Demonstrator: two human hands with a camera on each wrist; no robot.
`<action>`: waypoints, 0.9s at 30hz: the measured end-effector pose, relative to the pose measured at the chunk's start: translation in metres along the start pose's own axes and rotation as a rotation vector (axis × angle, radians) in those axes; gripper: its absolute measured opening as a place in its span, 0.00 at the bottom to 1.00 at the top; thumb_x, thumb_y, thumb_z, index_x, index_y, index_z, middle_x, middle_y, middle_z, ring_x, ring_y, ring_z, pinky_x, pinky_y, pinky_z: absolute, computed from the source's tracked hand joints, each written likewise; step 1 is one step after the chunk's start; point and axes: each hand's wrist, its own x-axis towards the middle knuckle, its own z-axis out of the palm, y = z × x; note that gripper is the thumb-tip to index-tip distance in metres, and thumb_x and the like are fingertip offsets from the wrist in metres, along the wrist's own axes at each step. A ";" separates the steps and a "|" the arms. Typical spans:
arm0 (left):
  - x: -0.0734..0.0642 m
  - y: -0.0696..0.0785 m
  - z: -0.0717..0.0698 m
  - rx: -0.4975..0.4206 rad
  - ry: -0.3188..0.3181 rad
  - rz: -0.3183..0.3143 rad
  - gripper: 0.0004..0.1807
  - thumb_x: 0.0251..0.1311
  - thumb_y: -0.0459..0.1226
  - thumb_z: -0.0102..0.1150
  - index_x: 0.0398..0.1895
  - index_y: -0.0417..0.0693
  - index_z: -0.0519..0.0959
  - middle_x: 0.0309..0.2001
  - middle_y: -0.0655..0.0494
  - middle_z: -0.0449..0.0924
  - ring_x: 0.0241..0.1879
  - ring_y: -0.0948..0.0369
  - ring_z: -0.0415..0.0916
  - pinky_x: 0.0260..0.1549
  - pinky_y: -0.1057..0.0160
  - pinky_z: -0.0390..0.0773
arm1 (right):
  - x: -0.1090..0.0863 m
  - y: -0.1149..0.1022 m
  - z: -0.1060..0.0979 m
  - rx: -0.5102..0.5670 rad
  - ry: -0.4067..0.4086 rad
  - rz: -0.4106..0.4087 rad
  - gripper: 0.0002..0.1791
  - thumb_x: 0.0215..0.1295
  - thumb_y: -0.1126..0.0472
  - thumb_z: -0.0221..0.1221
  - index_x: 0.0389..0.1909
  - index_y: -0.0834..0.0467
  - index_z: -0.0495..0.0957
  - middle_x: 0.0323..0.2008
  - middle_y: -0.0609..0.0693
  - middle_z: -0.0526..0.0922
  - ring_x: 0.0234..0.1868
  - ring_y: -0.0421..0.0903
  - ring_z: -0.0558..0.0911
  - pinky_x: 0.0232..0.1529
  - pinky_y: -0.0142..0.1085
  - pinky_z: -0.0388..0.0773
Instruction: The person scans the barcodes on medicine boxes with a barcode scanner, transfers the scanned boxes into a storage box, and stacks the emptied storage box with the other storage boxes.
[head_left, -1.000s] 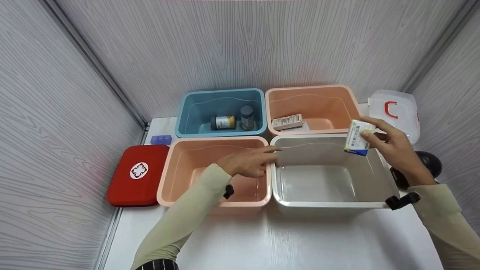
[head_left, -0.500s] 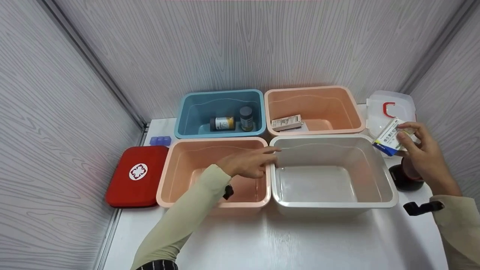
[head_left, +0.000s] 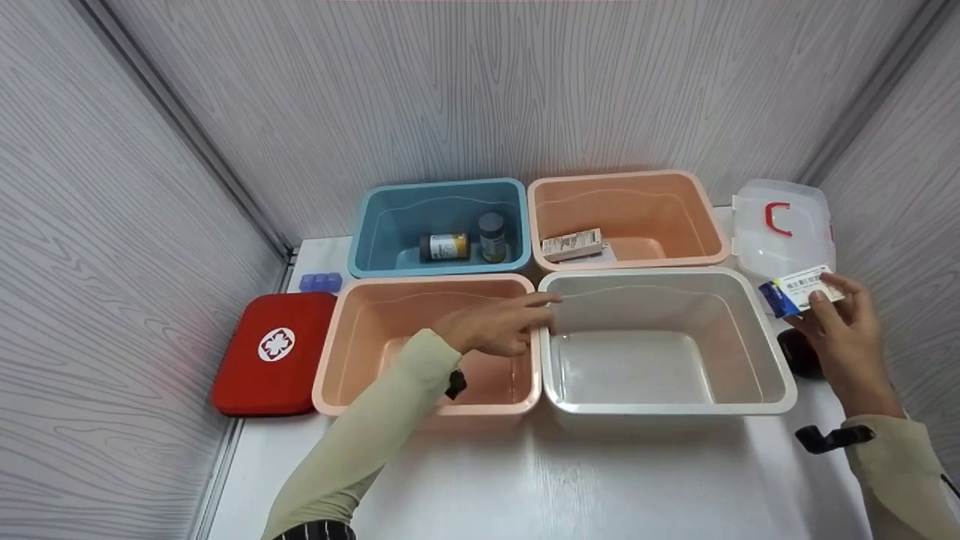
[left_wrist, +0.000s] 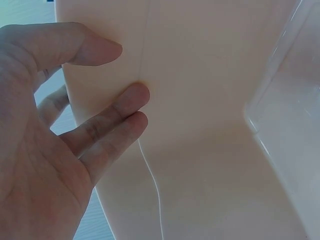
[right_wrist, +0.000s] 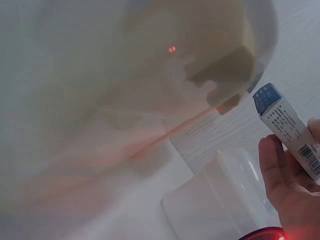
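Observation:
A small white and blue medicine box (head_left: pixel 795 291) is pinched between the thumb and fingers of my right hand (head_left: pixel 851 345), beyond the right rim of the white bin (head_left: pixel 667 409). Its barcode side shows in the right wrist view, where part of the box (right_wrist: pixel 287 125) is cut off by the frame edge. My left hand (head_left: pixel 491 328) rests at the rim between the front pink bin (head_left: pixel 427 409) and the white bin, its fingers relaxed. In the left wrist view that hand (left_wrist: pixel 65 130) has fingertips against or near a bin wall; firm contact is unclear.
Behind are a blue bin (head_left: pixel 439 271) with two bottles and another pink bin (head_left: pixel 637 262) with small boxes. A red first-aid case (head_left: pixel 274 375) and purple pill organizer (head_left: pixel 321 282) lie left. A clear box with a red handle (head_left: pixel 757 251) and dark object (head_left: pixel 801 352) are right.
My right hand has carried the medicine box from above the white bin out past its right side, then slightly lower, turning it. My left hand has stayed in place.

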 end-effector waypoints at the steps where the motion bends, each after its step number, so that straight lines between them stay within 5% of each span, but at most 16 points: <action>1: 0.000 0.000 0.000 -0.005 -0.002 0.005 0.22 0.72 0.30 0.58 0.67 0.54 0.79 0.89 0.53 0.50 0.83 0.48 0.62 0.75 0.48 0.73 | -0.001 0.004 -0.001 0.034 0.002 0.013 0.23 0.81 0.68 0.57 0.72 0.53 0.68 0.58 0.52 0.75 0.48 0.43 0.90 0.50 0.34 0.89; 9: -0.001 0.001 -0.001 -0.022 0.000 0.025 0.24 0.69 0.27 0.59 0.66 0.51 0.79 0.89 0.51 0.51 0.81 0.47 0.65 0.72 0.48 0.76 | -0.009 0.028 -0.008 0.147 0.042 0.158 0.22 0.82 0.69 0.55 0.69 0.47 0.66 0.48 0.47 0.85 0.41 0.44 0.91 0.44 0.34 0.88; 15: -0.001 0.001 0.000 -0.008 -0.007 0.010 0.23 0.71 0.29 0.60 0.67 0.56 0.78 0.89 0.53 0.49 0.82 0.48 0.64 0.74 0.49 0.75 | -0.011 0.038 -0.012 0.145 0.113 0.232 0.22 0.81 0.68 0.57 0.67 0.44 0.69 0.50 0.43 0.80 0.40 0.42 0.89 0.43 0.31 0.86; 27: -0.001 0.000 -0.001 0.014 -0.005 0.002 0.23 0.72 0.32 0.59 0.68 0.57 0.78 0.90 0.54 0.49 0.82 0.48 0.63 0.74 0.47 0.75 | -0.013 0.033 -0.012 0.200 0.135 0.232 0.22 0.81 0.68 0.58 0.66 0.44 0.68 0.50 0.46 0.81 0.40 0.44 0.90 0.43 0.34 0.88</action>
